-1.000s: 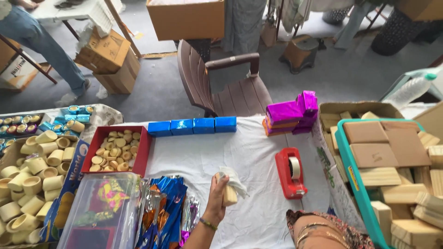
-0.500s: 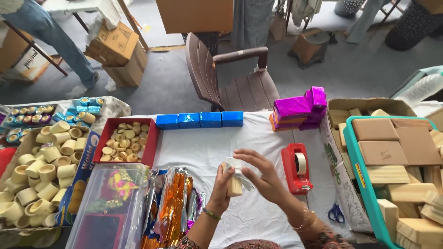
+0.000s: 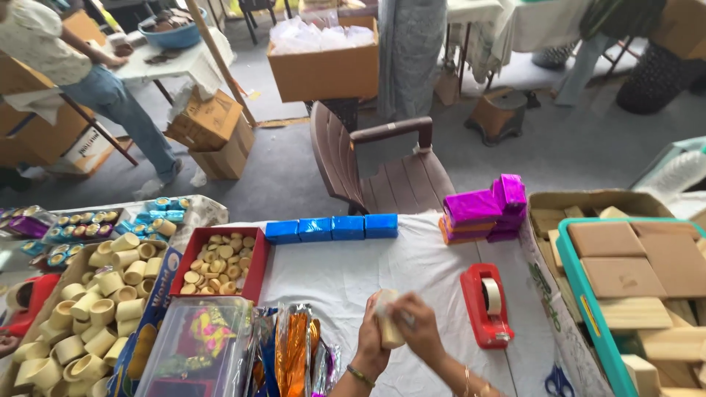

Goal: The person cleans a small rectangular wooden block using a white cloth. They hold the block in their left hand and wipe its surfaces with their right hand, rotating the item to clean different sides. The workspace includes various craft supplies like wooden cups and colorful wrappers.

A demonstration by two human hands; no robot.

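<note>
Both hands meet low over the white-covered worktop (image 3: 353, 272), closed around one small pale block (image 3: 387, 323). The left hand (image 3: 370, 342) grips it from the side with curled fingers, and the right hand (image 3: 419, 331) lies over its upper end, fingers folded onto it. The block stands roughly upright between them, just above the cloth. It looks like bare wood: stiff, light, dry and not fragile, so a firm pinch across its flat long faces should hold it well, better than gripping at the corners.

Open cloth lies ahead of the hands, up to the row of blue wrapped blocks (image 3: 332, 228) near the far edge. The red tape dispenser (image 3: 485, 305) sits just beside the right hand, and shiny foil sheets (image 3: 294, 353) crowd the left. A red tray of small round pieces (image 3: 217, 265) and the purple wrapped stack (image 3: 482, 209) stand farther off.
</note>
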